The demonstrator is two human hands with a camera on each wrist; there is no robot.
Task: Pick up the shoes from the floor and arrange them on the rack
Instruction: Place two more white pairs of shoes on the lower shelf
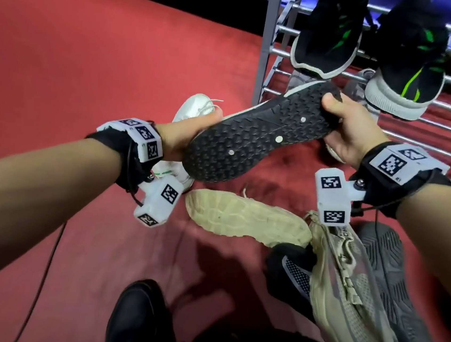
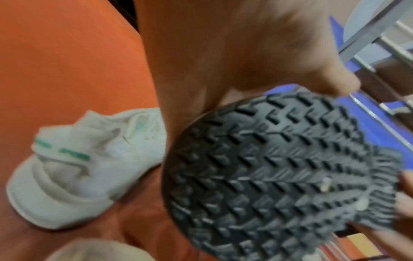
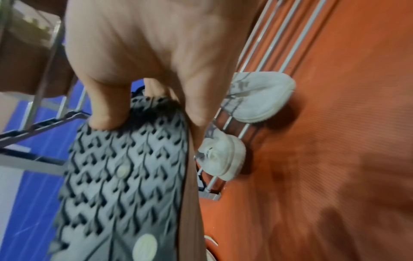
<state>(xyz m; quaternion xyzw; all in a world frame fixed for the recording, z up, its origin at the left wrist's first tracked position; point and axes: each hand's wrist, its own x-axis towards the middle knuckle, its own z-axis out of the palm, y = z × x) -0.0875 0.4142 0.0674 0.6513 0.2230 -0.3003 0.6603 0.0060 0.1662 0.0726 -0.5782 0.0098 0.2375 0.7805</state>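
A shoe with a black treaded sole [image 1: 259,130] is held up in the air, sole toward me, between both hands. My left hand [image 1: 186,133] grips one end, thumb along the edge [image 2: 279,173]. My right hand [image 1: 353,131] grips the other end, thumb pressed on the tread [image 3: 125,159]. The metal rack [image 1: 267,50] stands just behind, with two black and green sneakers [image 1: 327,34] [image 1: 408,64] on an upper tier. A white shoe [image 1: 194,109] [image 2: 85,169] lies on the red floor under my left hand.
On the floor near me lie a beige shoe sole-up [image 1: 244,220], a beige mesh shoe [image 1: 350,301], a grey shoe [image 1: 390,285] and a black shoe [image 1: 139,317]. Two pale shoes [image 3: 257,97] sit on the rack's low bars. A thin cable [image 1: 43,277] trails over the red carpet [image 1: 77,57].
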